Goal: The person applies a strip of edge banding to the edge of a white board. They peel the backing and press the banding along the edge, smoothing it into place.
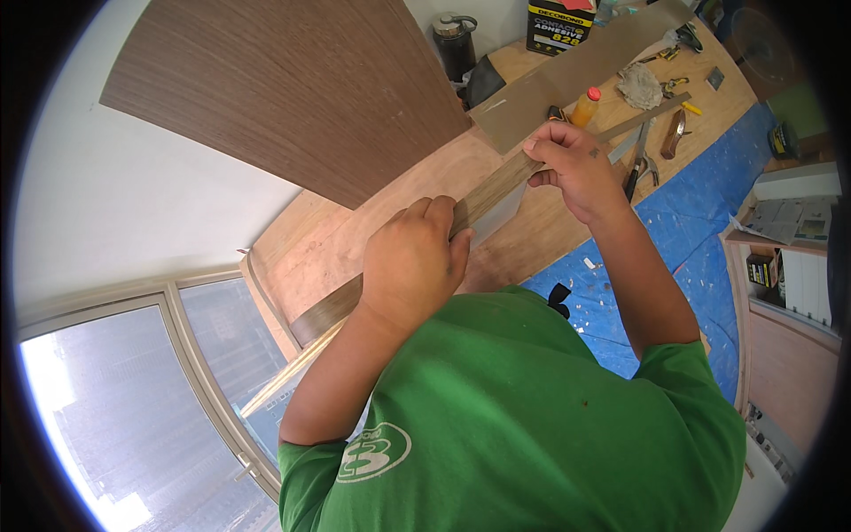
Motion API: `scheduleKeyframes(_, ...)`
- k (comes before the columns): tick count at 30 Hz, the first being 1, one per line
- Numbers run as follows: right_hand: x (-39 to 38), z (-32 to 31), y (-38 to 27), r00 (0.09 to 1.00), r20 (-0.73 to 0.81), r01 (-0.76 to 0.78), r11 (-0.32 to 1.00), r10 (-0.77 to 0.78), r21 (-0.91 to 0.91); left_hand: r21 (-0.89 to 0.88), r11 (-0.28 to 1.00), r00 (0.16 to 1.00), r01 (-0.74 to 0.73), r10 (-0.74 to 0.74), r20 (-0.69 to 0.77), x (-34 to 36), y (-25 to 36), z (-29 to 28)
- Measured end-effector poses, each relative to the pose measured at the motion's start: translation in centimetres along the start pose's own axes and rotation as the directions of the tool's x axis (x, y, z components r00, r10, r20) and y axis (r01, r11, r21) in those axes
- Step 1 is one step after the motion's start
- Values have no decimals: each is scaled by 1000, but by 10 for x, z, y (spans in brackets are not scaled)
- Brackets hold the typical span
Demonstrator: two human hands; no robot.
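Observation:
A long, narrow brown wood-grain strip [496, 191] runs diagonally across the workbench in front of me. My left hand [412, 257] is closed over its middle, the thumb along the near edge. Farther along, to the right, my right hand [574, 173] pinches the strip between thumb and fingers. Its lower left end passes under my left forearm, next to a thin pale strip [292, 368]. Below the strip, between my hands, a whitish translucent sheet [499, 219] shows in part. The undersides of my fingers are hidden.
A big wood-grain panel [292, 89] rises at the back left of the plywood bench [310, 235]. Toward the far right lie a red-capped yellow bottle [586, 107], a crumpled rag [640, 86], a hammer [650, 168] and other tools. Blue sheeting [683, 239] covers the floor; a glass door [115, 408] stands left.

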State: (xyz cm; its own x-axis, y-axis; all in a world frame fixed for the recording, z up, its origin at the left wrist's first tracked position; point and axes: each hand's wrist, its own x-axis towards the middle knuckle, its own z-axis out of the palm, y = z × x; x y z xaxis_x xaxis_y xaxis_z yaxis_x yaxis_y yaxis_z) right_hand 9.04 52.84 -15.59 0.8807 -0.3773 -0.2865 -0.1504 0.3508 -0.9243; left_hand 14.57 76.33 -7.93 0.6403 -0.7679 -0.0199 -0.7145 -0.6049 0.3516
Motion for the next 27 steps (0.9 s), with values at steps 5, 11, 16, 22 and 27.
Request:
scheduleKeyframes(5, 1, 0, 0, 1000, 0, -3, 1000, 3, -8, 0, 1000, 1000, -7, 7, -11, 1, -2, 1)
scheduleKeyframes(11, 0, -1, 1, 1000, 4, -9, 1000, 9, -8, -2, 1000, 1000, 10, -10, -9, 1, 0, 1)
scheduleKeyframes(16, -1, -1, -1, 1000, 6, -5, 1000, 5, -27, 4, 998, 998, 60, -60, 18, 1, 2, 1)
scheduleKeyframes(22, -9, -4, -9, 988, 71, 150, 956, -136, -252, -8, 998, 998, 68, -68, 13, -1, 3, 3)
scheduleKeyframes(27, -19, -19, -20, 871, 431, 445, 752, -237, -486, -22, 998, 998, 55, -55, -4, -3, 3, 4)
